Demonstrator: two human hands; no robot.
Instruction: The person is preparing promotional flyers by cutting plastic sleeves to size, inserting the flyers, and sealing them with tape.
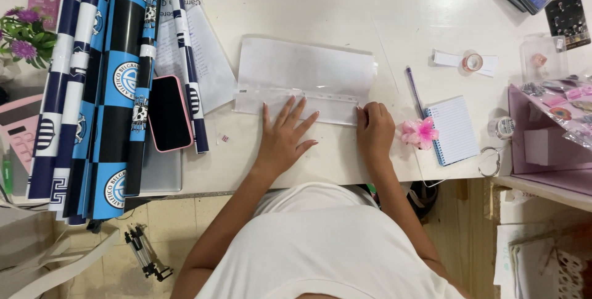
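Clear plastic sleeve (306,83) under both hands

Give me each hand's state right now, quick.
Left hand: open, fingers spread flat on the clear plastic sleeve holding white paper.
Right hand: fingers curled, pressing the sleeve's right end; no grip visible.
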